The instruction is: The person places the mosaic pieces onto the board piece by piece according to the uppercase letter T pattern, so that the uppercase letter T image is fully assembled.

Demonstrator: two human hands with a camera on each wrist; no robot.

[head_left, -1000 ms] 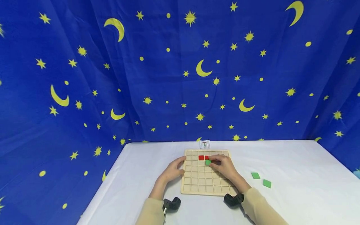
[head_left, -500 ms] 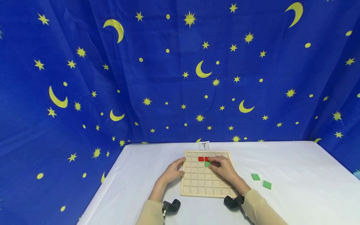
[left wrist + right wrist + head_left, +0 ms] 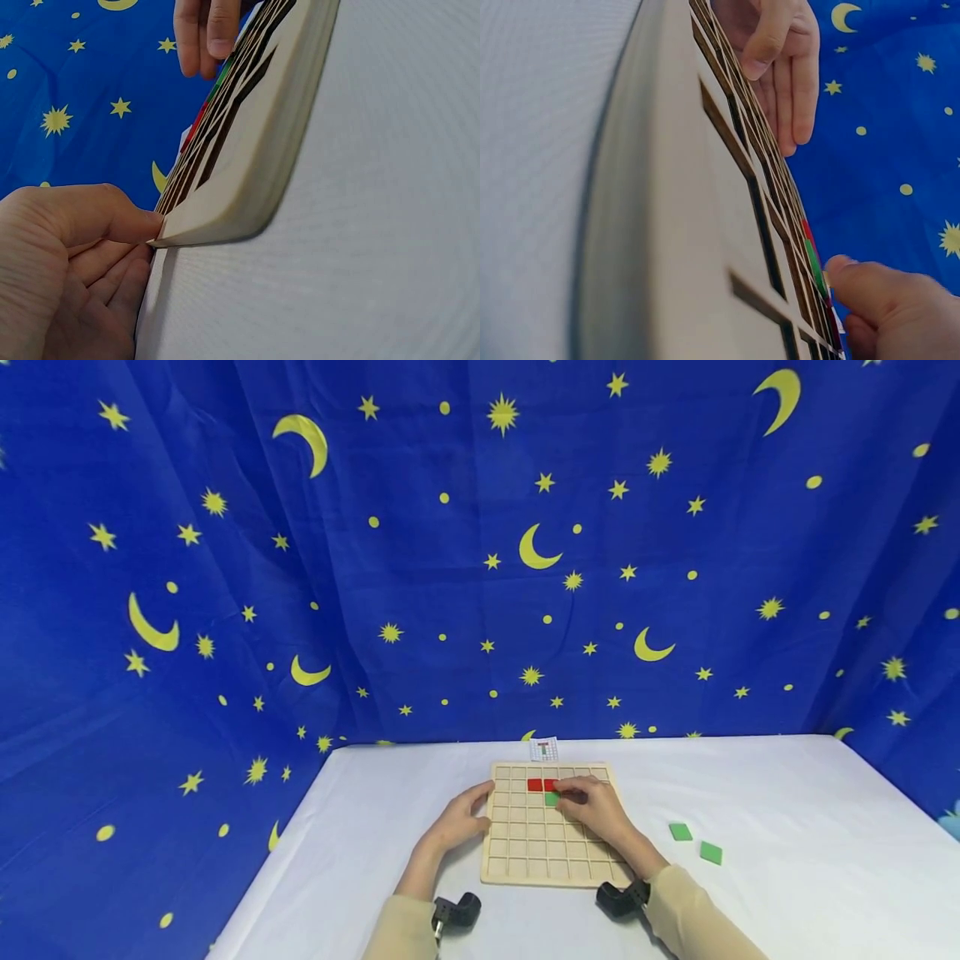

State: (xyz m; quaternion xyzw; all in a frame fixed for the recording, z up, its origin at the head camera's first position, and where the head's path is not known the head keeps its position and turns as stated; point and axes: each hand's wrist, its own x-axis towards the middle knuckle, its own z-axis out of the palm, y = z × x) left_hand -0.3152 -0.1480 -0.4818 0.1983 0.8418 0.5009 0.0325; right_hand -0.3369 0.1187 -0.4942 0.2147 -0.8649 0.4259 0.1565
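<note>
A wooden grid board (image 3: 517, 847) lies on the white table in the head view. My left hand (image 3: 456, 820) touches the board's left edge, fingers fairly straight and thumb apart from them; the left wrist view puts the thumb (image 3: 142, 225) against the board's side. Over the upper part of the grid, my right hand (image 3: 596, 808) pinches a green tile (image 3: 552, 798) lying in a cell. Just above it sit two red tiles (image 3: 535, 785) side by side. More red shows past the right thumb (image 3: 855, 281) in the right wrist view, partly covered by the hand.
Two loose green tiles (image 3: 711, 852) lie on the table right of the board. Behind the board stands a small card (image 3: 543, 749) printed with a red and green T on a grid. A blue cloth (image 3: 420, 568) with stars and moons hangs behind the table.
The hands and tiles keep nearly the same places on the board. The head view has shifted slightly, so everything appears a little lower.
</note>
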